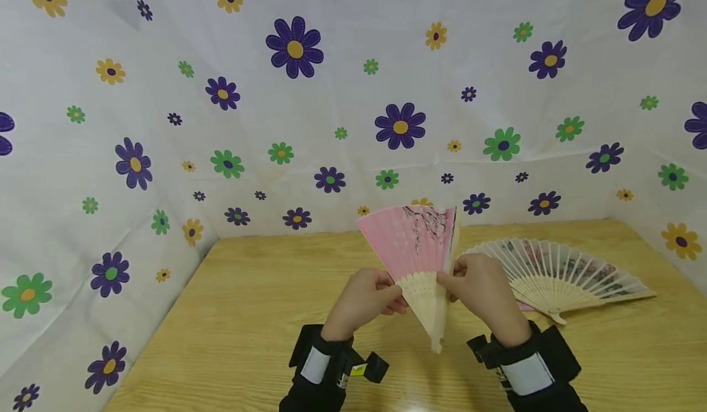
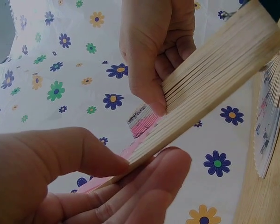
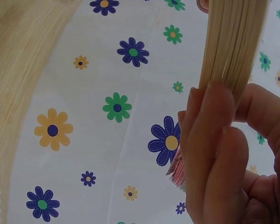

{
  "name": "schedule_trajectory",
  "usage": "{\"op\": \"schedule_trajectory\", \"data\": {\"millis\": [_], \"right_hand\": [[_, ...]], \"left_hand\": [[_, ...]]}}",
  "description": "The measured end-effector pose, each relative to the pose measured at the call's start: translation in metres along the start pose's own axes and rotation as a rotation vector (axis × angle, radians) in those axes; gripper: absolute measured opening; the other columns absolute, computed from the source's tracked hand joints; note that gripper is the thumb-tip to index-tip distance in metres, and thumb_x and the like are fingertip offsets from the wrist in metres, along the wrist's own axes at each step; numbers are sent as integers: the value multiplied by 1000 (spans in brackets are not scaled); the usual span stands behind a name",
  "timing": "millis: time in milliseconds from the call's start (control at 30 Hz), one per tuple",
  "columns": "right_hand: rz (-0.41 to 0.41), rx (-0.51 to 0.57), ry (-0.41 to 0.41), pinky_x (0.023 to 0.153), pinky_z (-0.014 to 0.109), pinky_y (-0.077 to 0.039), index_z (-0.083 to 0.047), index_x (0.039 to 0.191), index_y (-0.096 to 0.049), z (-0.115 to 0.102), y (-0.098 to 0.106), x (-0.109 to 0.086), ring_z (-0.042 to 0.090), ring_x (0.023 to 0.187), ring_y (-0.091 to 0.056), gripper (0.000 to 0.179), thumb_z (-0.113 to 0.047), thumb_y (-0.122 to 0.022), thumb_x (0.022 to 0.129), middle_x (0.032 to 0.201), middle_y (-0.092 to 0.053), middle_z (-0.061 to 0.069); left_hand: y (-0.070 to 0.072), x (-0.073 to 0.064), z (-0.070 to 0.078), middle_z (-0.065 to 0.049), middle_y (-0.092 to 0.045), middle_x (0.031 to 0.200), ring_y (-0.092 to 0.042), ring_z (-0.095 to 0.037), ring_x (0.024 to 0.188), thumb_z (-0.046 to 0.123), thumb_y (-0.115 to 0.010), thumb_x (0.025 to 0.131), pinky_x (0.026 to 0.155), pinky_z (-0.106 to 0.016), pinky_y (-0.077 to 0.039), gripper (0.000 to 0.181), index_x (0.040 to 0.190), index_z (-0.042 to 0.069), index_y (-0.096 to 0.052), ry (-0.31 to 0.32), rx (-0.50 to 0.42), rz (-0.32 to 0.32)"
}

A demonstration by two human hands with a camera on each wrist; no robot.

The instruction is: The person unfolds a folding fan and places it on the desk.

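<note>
A pink folding fan (image 1: 411,240) with dark printed branches is held up over the table, partly spread, its pale wooden ribs (image 2: 224,60) meeting at the pivot below. My left hand (image 1: 364,298) pinches its left edge between thumb and fingers. On the other side, my right hand (image 1: 483,289) pinches the gathered ribs; in the right wrist view those ribs (image 3: 231,46) stand stacked tightly between its fingers (image 3: 217,154). The fan's pivot end points down, clear of both hands.
A white folding fan (image 1: 552,277) with a flower print lies spread on the wooden table (image 1: 248,314) at the right, behind my right hand. A bit of pink (image 1: 525,306) shows beneath it. Flower-printed cloth (image 1: 331,93) hangs behind the table and along its sides.
</note>
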State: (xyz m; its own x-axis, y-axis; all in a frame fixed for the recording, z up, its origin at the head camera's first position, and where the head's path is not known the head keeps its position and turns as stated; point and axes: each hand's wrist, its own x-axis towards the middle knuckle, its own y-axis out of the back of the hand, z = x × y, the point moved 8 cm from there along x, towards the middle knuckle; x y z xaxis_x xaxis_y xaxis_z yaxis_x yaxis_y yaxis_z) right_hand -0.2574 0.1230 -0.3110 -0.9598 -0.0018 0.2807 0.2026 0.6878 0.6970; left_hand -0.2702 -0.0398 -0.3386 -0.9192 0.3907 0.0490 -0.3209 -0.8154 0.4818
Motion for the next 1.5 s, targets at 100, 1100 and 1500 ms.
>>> {"op": "schedule_trajectory", "data": {"millis": [100,1100,1500], "right_hand": [[-11,5,-9,40,23,-26,2,64,-69,2,0,1,13,42,-52,22,-11,-71,82,54,-70,12],[11,43,-97,42,26,-33,0,64,-72,21,19,4,17,47,-62,34,-17,-63,91,53,-68,9],[48,59,-95,43,27,-37,2,66,-73,24,29,3,16,47,-62,35,-16,-60,92,54,-69,8]], "left_hand": [[0,0,-1,-25,-74,76,-71,-23,65,-1,-56,91,65,-41,-63,19,87,-11,-72,-2,0,3],[14,0,-5,-30,-73,87,-72,-24,73,5,-56,96,68,-38,-64,23,100,-13,-69,30,-201,35],[18,3,-10,-31,-73,90,-72,-31,77,10,-57,97,71,-39,-63,27,108,-13,-68,39,-244,67]]}}
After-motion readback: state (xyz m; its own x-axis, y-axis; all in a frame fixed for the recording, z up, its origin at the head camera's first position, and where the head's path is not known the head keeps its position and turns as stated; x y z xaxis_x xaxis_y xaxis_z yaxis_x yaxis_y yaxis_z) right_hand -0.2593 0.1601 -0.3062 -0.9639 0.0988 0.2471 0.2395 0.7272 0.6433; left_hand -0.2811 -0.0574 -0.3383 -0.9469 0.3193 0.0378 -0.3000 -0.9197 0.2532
